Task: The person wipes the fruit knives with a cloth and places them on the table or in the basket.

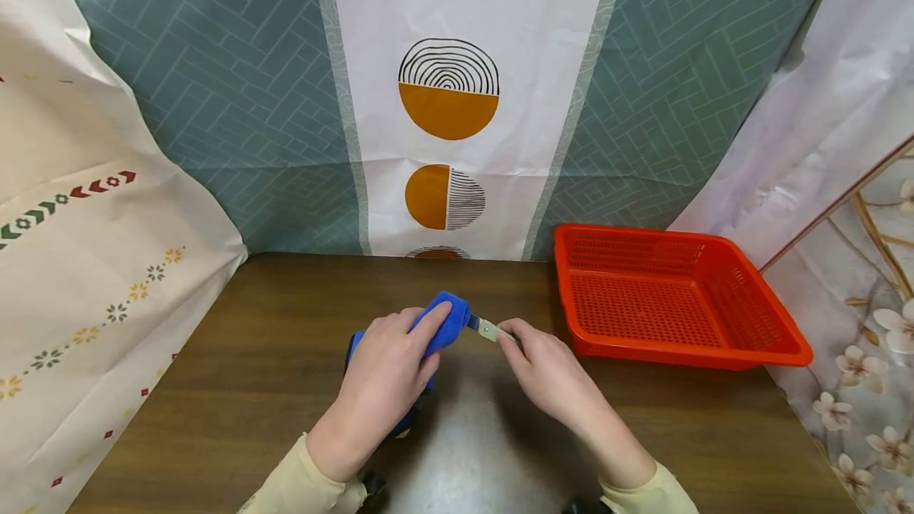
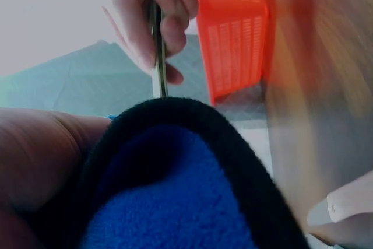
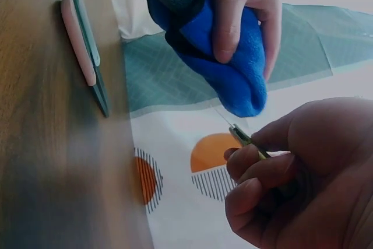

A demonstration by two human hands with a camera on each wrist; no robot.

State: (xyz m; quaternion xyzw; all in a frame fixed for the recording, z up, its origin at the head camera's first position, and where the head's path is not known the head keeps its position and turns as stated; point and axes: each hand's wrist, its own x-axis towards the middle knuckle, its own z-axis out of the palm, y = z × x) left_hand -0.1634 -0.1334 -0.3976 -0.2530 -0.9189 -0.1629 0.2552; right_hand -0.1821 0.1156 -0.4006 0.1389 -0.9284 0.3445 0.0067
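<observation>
My left hand [image 1: 389,363] grips a blue cloth [image 1: 450,327] with a dark border, its folds wrapped over the blade end of a small knife. The knife's pale green handle [image 1: 493,330] is pinched by my right hand [image 1: 546,375], just right of the cloth. In the right wrist view, a thin bit of the blade shows between cloth and handle; its tip is hidden. Also in that view, a pink handle [image 3: 77,39] and a green handle [image 3: 87,30] with dark blades lie close together on the table.
A red perforated plastic basket [image 1: 685,357] stands at the right of the brown wooden table [image 1: 271,387]. Patterned cloth [image 1: 286,101] hangs behind the table, with light floral fabric along both sides.
</observation>
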